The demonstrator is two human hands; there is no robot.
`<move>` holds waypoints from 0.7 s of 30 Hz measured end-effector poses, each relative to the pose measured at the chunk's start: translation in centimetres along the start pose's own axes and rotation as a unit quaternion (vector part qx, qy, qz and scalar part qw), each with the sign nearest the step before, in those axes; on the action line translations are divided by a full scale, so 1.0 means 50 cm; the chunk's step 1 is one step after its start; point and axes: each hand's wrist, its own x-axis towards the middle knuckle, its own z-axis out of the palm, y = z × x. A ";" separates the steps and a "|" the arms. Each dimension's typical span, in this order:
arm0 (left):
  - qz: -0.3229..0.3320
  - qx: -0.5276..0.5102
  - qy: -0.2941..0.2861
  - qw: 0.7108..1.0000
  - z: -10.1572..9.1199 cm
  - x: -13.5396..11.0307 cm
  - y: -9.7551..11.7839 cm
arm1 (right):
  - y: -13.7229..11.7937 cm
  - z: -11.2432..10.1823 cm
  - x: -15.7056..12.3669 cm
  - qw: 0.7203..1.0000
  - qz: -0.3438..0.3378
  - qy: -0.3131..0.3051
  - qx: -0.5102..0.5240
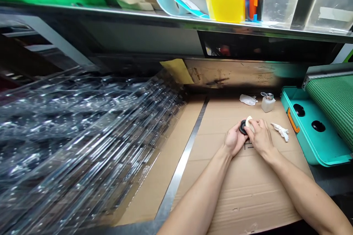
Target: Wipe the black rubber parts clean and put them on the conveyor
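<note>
My left hand [234, 138] is closed round a round black part [243, 127], holding it over the cardboard. A cream-white pad [248, 120], perhaps a sponge, is pinched in my right hand [260, 136] and pressed against the black part's face. The fingers hide much of both things. Beyond my hands stands a small translucent bottle [268, 103] with a metal cap. One crumpled white cloth [248, 99] lies left of the bottle, and another white cloth [280, 132] lies right of my right hand.
Stacked clear plastic trays [91, 147] fill the left side. At right, a teal bin [317, 156] with two black round parts sits partly under a green conveyor belt [331, 91]. A metal shelf [176, 20] crosses above, bearing a yellow holder [226, 7]. Cardboard [248, 194] covers the bench.
</note>
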 end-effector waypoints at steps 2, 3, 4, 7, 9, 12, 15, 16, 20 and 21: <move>-0.012 0.019 0.013 1.000 -0.006 0.000 0.009 | 0.020 -0.005 0.009 1.000 0.019 0.000 -0.015; -0.017 0.032 0.014 0.999 -0.008 -0.001 0.014 | 0.030 -0.008 0.011 1.000 0.024 0.004 -0.019; -0.018 0.047 0.010 0.999 -0.009 -0.003 0.021 | 0.040 -0.012 0.013 0.999 0.027 0.010 -0.025; 0.014 0.106 -0.008 0.994 -0.007 -0.015 0.038 | 0.064 -0.019 0.012 0.998 0.033 0.032 -0.042; 0.077 0.162 0.012 0.984 -0.002 -0.023 0.042 | 0.075 -0.019 0.011 0.998 0.032 0.022 -0.050; 0.198 0.273 0.060 0.940 0.006 -0.032 0.036 | 0.085 -0.012 0.010 0.998 0.018 -0.012 -0.053; 0.290 0.388 0.066 0.872 0.006 -0.036 0.020 | 0.087 -0.007 0.011 0.998 0.010 -0.029 -0.052; 0.316 0.433 0.063 0.842 0.003 -0.036 0.016 | 0.087 -0.006 0.011 0.998 0.012 -0.032 -0.050; 0.402 0.593 0.048 0.696 -0.014 -0.028 0.005 | 0.088 -0.009 0.012 0.999 0.020 -0.034 -0.036; 0.414 0.614 0.049 0.671 -0.018 -0.026 0.005 | 0.089 -0.009 0.013 0.999 0.018 -0.035 -0.035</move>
